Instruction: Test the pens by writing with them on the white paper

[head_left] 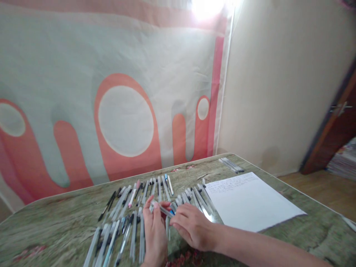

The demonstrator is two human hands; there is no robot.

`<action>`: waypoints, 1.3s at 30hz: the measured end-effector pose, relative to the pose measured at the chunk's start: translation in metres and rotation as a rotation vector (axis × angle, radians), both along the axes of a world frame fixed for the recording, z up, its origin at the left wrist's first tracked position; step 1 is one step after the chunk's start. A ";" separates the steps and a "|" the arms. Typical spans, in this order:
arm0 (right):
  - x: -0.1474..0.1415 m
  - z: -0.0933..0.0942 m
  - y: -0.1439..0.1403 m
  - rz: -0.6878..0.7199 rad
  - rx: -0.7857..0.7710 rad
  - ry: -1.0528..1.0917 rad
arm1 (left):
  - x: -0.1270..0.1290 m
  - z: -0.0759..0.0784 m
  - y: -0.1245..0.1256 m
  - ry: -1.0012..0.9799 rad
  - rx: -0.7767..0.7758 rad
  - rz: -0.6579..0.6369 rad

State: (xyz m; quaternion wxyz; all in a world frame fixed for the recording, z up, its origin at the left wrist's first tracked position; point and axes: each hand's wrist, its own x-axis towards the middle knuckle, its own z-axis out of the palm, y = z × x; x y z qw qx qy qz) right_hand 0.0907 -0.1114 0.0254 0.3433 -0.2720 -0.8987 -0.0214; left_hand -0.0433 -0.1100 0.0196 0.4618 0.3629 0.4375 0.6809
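Both hands meet over the middle of a table (69, 218) covered with many pens. My left hand (154, 231) and my right hand (191, 225) together pinch one clear pen with a blue end (163, 210), held just above the surface. Several clear-barrelled pens (144, 191) lie side by side in a back row, and another row of pens (116, 239) lies nearer me on the left. More pens (198, 198) fan out to the right of my hands.
A white sheet of paper (250, 202) with faint writing at its top lies on the right. A small bunch of pens (230, 165) rests near the far edge. A patterned cloth (111, 92) hangs behind the table. A wooden door (333, 129) stands at right.
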 end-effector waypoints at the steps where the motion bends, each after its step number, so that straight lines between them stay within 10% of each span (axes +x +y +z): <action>1: 0.002 0.005 0.000 -0.013 -0.045 0.009 | -0.001 0.000 0.001 -0.007 0.009 0.005; 10: 0.064 0.031 0.052 -0.446 -0.219 -0.011 | 0.018 -0.014 -0.004 0.220 0.176 -0.075; 18: 0.203 0.005 0.132 -1.262 -0.197 0.050 | 0.018 -0.061 -0.005 1.177 0.681 -0.157; 26: 0.228 -0.048 0.139 -1.342 -0.189 -0.033 | 0.009 -0.042 -0.004 1.414 0.783 -0.218; 39: 0.239 -0.072 0.152 -1.408 -0.186 -0.085 | 0.017 -0.046 -0.008 1.311 0.773 -0.278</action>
